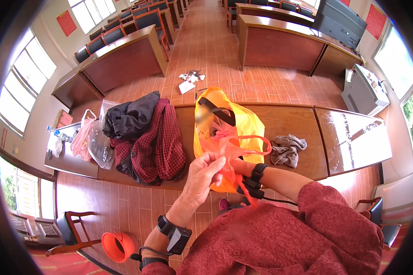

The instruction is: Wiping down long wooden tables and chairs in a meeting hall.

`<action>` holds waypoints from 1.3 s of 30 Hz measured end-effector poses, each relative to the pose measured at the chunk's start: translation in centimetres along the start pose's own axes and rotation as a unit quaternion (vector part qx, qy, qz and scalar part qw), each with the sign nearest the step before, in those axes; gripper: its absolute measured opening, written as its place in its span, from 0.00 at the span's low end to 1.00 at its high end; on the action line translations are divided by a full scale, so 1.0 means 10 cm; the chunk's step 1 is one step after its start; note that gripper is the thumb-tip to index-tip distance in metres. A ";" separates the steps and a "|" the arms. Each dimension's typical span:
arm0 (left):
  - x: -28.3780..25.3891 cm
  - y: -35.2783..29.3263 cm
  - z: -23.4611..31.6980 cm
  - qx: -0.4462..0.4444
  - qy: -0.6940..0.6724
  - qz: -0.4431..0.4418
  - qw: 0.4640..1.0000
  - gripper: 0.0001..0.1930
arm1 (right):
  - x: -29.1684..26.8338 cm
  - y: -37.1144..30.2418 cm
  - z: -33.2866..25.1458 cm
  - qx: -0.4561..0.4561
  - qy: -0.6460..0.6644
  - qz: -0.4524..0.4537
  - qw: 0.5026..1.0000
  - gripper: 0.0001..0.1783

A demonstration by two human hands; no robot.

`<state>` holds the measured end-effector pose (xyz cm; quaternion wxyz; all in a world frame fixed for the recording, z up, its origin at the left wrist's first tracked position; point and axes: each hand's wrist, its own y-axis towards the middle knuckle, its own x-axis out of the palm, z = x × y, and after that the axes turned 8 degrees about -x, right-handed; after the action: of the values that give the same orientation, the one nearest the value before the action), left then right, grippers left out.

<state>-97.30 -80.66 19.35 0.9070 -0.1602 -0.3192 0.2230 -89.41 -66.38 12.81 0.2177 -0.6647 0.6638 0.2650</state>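
Observation:
My left hand (205, 174) pinches the thin red plastic bag (229, 149) between thumb and fingers. The bag's loops stick out to the right and a strip of it dangles below. Only the wrist end of my right hand (239, 167) shows; its fingers are hidden behind or inside the red plastic. Directly beyond both hands stands a yellow bag (246, 119) with black handles, its mouth open toward me. Pinkish-red plastic shows inside it. Right of the yellow bag lies a crumpled grey cloth (288, 150).
Left on the wooden table (293, 120) are a red checked garment (163, 146), a dark jacket (132, 114) and clear and pink plastic bags (83, 140). An orange bucket (118, 246) and a chair (73, 231) stand at lower left. Scraps (188, 85) lie on the far floor.

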 end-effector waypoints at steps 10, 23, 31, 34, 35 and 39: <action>-0.11 0.26 0.09 0.236 0.119 0.052 0.963 0.11 | -0.05 -0.15 0.48 -0.235 -0.644 0.090 0.722 0.12; 0.39 0.11 0.03 0.273 0.140 0.007 0.952 0.43 | -1.28 -0.76 -0.26 -0.264 -0.056 0.071 0.960 0.18; 0.90 -0.20 0.16 0.436 0.394 0.232 0.775 0.19 | -1.47 -0.66 -0.79 -0.189 -0.017 -0.010 0.982 0.26; 0.61 -0.33 -0.05 0.488 0.171 0.220 0.827 0.11 | -1.61 -0.64 -1.35 -0.076 -0.214 -0.147 0.963 0.26; 0.57 -0.44 -0.11 0.504 0.031 0.194 0.841 0.11 | -1.54 -0.63 -1.32 -0.089 -0.214 -0.152 0.961 0.26; 0.61 -0.80 -0.42 0.440 -0.023 0.200 0.875 0.19 | -1.43 -0.64 -1.26 -0.442 0.038 0.026 0.896 0.33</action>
<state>-87.87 -85.01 22.78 0.8122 0.1998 -0.1701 0.5210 -81.94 -63.28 31.22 -0.1308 -0.6841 0.5033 0.5114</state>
